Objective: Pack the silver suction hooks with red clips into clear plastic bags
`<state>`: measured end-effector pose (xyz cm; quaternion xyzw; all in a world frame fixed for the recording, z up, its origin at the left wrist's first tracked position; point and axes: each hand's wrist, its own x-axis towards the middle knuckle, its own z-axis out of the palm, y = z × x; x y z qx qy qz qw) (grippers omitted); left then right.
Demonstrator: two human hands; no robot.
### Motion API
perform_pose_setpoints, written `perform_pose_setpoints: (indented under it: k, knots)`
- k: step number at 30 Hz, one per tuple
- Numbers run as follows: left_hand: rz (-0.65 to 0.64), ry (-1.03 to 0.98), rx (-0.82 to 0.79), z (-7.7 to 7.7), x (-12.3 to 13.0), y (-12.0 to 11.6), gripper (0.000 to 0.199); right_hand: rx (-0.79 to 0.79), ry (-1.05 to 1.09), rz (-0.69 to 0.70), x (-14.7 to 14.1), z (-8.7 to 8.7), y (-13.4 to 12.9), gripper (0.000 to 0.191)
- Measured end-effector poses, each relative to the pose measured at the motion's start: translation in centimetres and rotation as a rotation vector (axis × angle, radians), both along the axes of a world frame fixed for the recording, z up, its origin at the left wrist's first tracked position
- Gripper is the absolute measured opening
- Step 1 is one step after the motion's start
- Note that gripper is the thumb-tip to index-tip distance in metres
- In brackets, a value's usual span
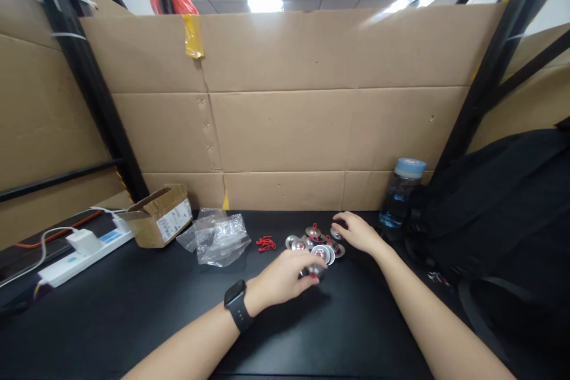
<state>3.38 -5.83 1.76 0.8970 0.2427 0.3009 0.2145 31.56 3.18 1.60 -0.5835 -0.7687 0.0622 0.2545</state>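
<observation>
A small domed metal disc with a red bit on it, like a finger cymbal [315, 271], is pinched between the thumb and fingers of my left hand [287, 276], just in front of a pile. Several more silver finger cymbals [320, 254] lie together there, some overlapping, some carrying red loops. At the pile's far right is my right hand [358, 231], its fingers apart and curved beside another domed disc [336, 234]; whether they touch it I cannot tell. Left of the pile rests a small heap of red cord loops [266, 243].
Clear plastic bags [220, 240] and an opened cardboard box [162, 217] lie to the left, near a white power strip [84, 258]. A water bottle [402, 193] and a black backpack [503, 208] stand at the right. Cardboard panels [280, 130] wall off the back of the black table [178, 309].
</observation>
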Motion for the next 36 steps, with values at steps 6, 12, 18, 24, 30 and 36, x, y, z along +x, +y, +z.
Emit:
perform_pose_setpoints:
  k: [6, 12, 18, 24, 30, 36]
  knots:
    - [0.297, -0.379, -0.294, 0.1, -0.7, 1.6, 0.020, 0.133, 0.215, 0.461, -6.0, 3.1, -4.9, 0.040]
    - [0.356, -0.549, -0.482, -0.4, -0.9, 2.4, 0.036, 0.198, 0.154, 0.521, -10.4, 2.0, -7.6, 0.046]
    - [0.210, -0.693, -0.652, -0.2, -0.7, 2.5, 0.035, 0.246, 0.085, 0.477, -10.0, 1.6, -7.4, 0.051]
    - [0.101, -0.819, -0.864, -0.2, -1.2, 2.9, 0.028, 0.305, -0.017, 0.370, -9.4, 2.1, -7.5, 0.052]
    - [0.002, -0.782, -0.866, -0.4, -1.3, 3.0, 0.048, 0.264, 0.098, 0.493, -9.6, 2.1, -7.8, 0.052]
    - [0.049, -0.731, -0.853, -0.7, -1.4, 3.3, 0.052, 0.209, 0.218, 0.563, -9.5, 2.3, -7.8, 0.053]
